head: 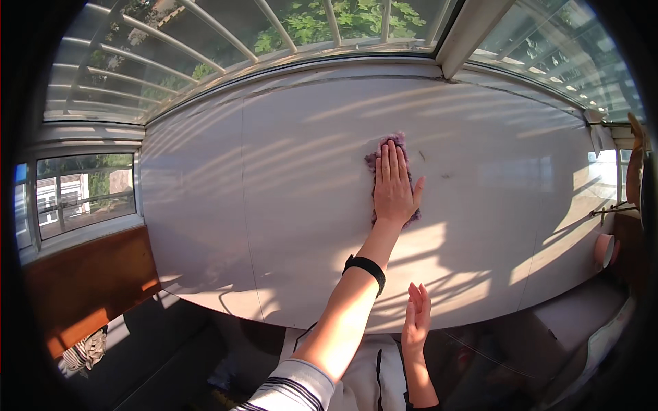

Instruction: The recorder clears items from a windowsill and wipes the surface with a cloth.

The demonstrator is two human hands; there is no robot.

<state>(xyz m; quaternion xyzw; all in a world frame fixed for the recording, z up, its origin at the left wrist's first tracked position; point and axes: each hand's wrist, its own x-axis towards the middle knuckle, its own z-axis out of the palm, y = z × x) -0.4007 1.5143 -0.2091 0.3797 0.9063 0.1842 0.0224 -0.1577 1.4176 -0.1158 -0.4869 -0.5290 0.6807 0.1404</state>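
My left hand [395, 190] lies flat, palm down, on a fuzzy purple cloth [400, 137] against the white windowsill countertop [308, 205]. The cloth's edges show past my fingertips and beside the wrist; its middle is hidden under the palm. A black band circles my left forearm. Nearer to me, my right hand [417, 318] is raised at the front edge of the surface, fingers extended, with nothing visible in it. Two small dark marks [422, 155] lie on the surface just right of the cloth.
Windows with white bars [277, 25] bound the far side. A pink cup or pot [604, 250] stands at the right end, near thin metal rods [614, 209]. At the lower left are a brown wooden panel [92, 277] and a crumpled striped fabric [87, 352].
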